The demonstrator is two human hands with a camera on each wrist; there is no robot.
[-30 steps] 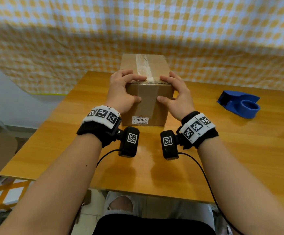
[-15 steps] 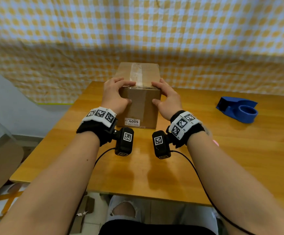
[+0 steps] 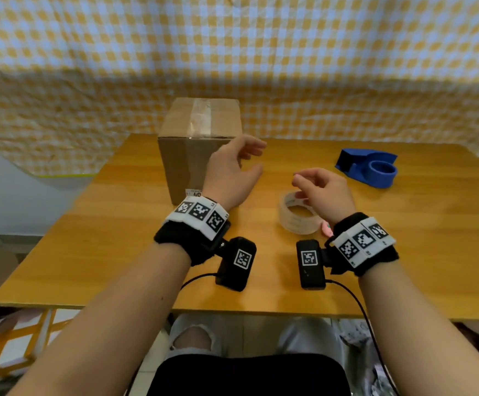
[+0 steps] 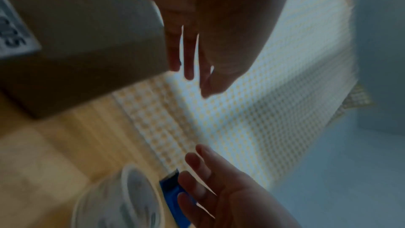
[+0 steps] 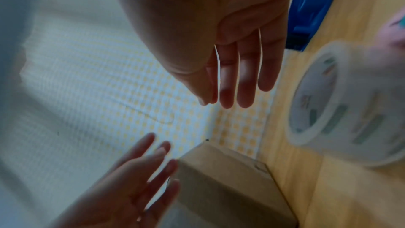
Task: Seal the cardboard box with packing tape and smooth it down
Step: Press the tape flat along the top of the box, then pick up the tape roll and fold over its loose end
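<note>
The cardboard box (image 3: 192,144) stands at the back of the wooden table (image 3: 118,230), with a strip of clear tape (image 3: 201,115) along its top seam. My left hand (image 3: 232,167) hovers in front of the box's right side, fingers relaxed, holding nothing. My right hand (image 3: 321,190) hangs above a roll of clear packing tape (image 3: 295,218) on the table, fingers loose and empty. In the wrist views both hands (image 4: 197,61) (image 5: 236,79) show straight fingers, with the box (image 4: 87,44) (image 5: 225,185) and the roll (image 4: 118,200) (image 5: 342,110) nearby.
A blue tape dispenser (image 3: 369,170) sits at the right back of the table. A yellow checked cloth (image 3: 232,52) hangs behind the table. A small pink object (image 3: 326,228) lies by the roll, next to my right wrist.
Both hands have left the box's front top edge and pulled back toward me and to the right. The roll of tape now shows under my right hand.
</note>
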